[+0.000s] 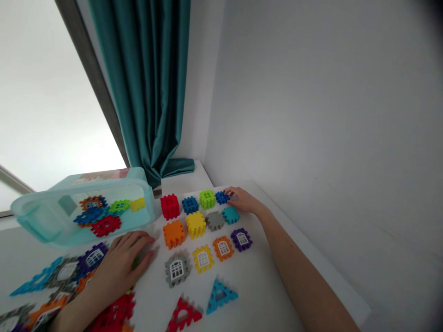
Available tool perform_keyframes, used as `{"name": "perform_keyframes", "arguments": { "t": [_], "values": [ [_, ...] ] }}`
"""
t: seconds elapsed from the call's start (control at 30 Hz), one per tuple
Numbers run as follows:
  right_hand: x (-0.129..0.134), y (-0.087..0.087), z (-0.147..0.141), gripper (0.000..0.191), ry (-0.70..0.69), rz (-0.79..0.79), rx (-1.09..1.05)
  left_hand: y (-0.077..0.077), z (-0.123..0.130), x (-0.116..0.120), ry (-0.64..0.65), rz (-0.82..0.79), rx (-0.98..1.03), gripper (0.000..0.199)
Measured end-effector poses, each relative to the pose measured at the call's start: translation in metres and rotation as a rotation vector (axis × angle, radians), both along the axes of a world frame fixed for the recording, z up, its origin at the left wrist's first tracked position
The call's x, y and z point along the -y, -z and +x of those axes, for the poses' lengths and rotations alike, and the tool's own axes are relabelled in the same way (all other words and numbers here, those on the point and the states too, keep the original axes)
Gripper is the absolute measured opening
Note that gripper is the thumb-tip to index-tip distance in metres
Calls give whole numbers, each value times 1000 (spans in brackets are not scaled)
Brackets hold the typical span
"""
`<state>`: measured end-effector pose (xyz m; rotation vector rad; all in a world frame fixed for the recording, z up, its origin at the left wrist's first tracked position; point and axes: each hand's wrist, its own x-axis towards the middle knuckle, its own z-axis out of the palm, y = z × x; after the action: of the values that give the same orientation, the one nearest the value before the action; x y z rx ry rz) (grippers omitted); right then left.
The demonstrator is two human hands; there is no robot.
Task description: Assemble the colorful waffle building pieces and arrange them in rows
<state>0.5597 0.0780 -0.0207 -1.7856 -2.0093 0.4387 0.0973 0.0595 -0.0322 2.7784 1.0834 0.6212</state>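
Twelve notched square building pieces and stacks stand in three rows of four on the white worktop (263,286). The right hand (242,199) reaches to the far row, its fingertips at the edge of the blue notched piece (222,198); whether they are clamped on it, I cannot tell. Beside that piece are the lime-green stack (207,199), the dark blue stack (190,205) and the red stack (170,206).

The middle row runs orange stack (174,234), yellow stack (196,224), grey piece (215,221) and teal piece (230,215). Nearest are window squares in grey (176,270), yellow (203,258), orange (223,248) and purple (241,239), with a blue triangle (220,296) and a red triangle (183,315) below them.

The left hand (121,260) lies over the loose pieces on the left, thumb and fingers apart, a green piece (135,263) partly showing between them. Just beyond it, the translucent aqua bin (44,226) leans open towards the person, several coloured pieces (105,226) inside. Behind hangs a teal curtain (148,83).
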Motion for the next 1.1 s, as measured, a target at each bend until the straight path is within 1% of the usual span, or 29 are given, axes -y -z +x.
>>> {"name": "perform_keyframes", "arguments": {
  "t": [0.13,0.3,0.57,0.9,1.1],
  "values": [
    [0,0,-1,31,-3,6,23,-1,1,1,3,-3,-25,24],
    [0,1,-1,32,-1,8,49,0,1,1,5,-3,-39,26],
    [0,0,-2,31,-2,-6,77,1,1,1,7,17,-14,24],
    [0,0,-3,30,-3,-6,70,0,0,1,14,15,-49,29],
    [-1,1,-3,32,6,-5,44,1,0,1,22,32,-50,27]
  ]
}}
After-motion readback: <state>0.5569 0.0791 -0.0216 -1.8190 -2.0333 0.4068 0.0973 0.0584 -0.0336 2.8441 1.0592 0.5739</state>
